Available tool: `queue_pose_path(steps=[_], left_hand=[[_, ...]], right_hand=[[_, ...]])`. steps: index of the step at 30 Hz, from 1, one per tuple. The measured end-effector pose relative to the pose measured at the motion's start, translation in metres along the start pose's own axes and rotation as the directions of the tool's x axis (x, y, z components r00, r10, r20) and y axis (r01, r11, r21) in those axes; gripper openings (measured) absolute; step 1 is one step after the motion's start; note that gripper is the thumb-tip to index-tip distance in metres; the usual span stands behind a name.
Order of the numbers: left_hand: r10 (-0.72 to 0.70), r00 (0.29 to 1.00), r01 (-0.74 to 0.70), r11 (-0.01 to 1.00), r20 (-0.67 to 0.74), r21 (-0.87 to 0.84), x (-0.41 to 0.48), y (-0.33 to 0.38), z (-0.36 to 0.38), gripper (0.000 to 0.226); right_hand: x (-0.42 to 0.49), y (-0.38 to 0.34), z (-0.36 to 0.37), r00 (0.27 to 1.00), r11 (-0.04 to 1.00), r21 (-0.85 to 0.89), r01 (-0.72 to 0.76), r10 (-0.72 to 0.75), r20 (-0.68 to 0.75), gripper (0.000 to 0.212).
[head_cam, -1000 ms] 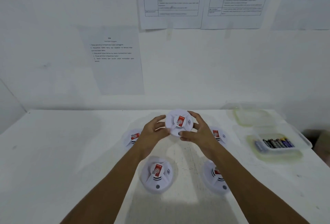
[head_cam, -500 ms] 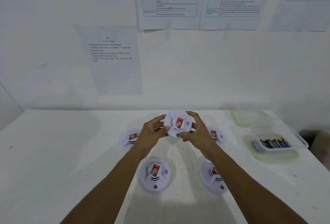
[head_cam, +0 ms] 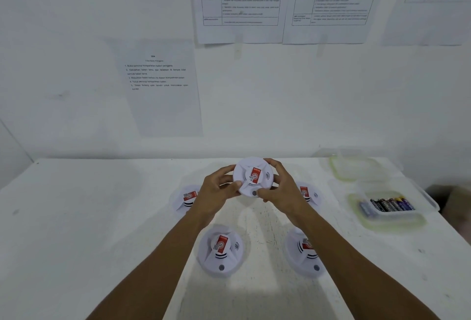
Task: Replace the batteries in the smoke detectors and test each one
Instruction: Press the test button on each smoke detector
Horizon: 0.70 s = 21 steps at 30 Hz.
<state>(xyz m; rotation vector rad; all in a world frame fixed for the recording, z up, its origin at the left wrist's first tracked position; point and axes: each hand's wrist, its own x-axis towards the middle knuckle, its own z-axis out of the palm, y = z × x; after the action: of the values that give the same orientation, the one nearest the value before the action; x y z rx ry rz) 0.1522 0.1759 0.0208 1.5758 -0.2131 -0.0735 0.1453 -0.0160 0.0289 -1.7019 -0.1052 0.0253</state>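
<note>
Five smoke detectors show at centre frame: four lie on the white table (head_cam: pixel 102 217), and the fifth, the held detector (head_cam: pixel 253 176), is gripped by the left hand (head_cam: pixel 216 196) and right hand (head_cam: pixel 279 192). Batteries (head_cam: pixel 390 204) fill a clear container (head_cam: pixel 423 200) at right.

Both bare forearms reach forward from the lower corners and converge toward the middle, wrists roughly level. The left hand (head_cam: pixel 216 193) is curled, its thumb pointing inward and its fingers (head_cam: pixel 225 169) wrapped around the left edge of what the two hands hold between them. The right hand (head_cam: pixel 281 189) mirrors it, fingers arched over the top right edge, thumb pressed low at the front.
</note>
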Motion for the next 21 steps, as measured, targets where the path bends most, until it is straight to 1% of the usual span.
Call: queue_pose_path(steps=[8, 14, 17, 19, 21], left_hand=[[-0.005, 1.0, 0.005, 1.0, -0.012, 0.008, -0.001, 0.001, 0.0, 0.042], [-0.014, 1.0, 0.014, 1.0, -0.003, -0.002, -0.001, -0.002, -0.002, 0.047], [-0.013, 1.0, 0.013, 1.0, 0.001, -0.013, -0.002, -0.002, -0.004, 0.043], [-0.013, 1.0, 0.013, 1.0, -0.003, -0.029, -0.002, -0.002, -0.006, 0.041], [-0.009, 1.0, 0.009, 0.999, -0.005, -0.041, -0.003, -0.001, -0.007, 0.044]], right_hand=[[0.001, 0.003, 0.0, 1.0, 1.0, 0.014, -0.001, 0.001, 0.011, 0.072], [0.0, 0.004, 0.0, 1.0, 1.0, 0.011, 0.008, -0.008, 0.018, 0.071], [-0.001, 0.003, -0.005, 0.996, 1.0, 0.013, -0.003, 0.002, 0.088, 0.071], [-0.002, 0.002, -0.01, 0.988, 1.0, -0.023, -0.015, 0.019, 0.151, 0.078], [-0.002, 0.001, -0.014, 0.983, 0.996, -0.089, -0.004, 0.021, 0.182, 0.087]])
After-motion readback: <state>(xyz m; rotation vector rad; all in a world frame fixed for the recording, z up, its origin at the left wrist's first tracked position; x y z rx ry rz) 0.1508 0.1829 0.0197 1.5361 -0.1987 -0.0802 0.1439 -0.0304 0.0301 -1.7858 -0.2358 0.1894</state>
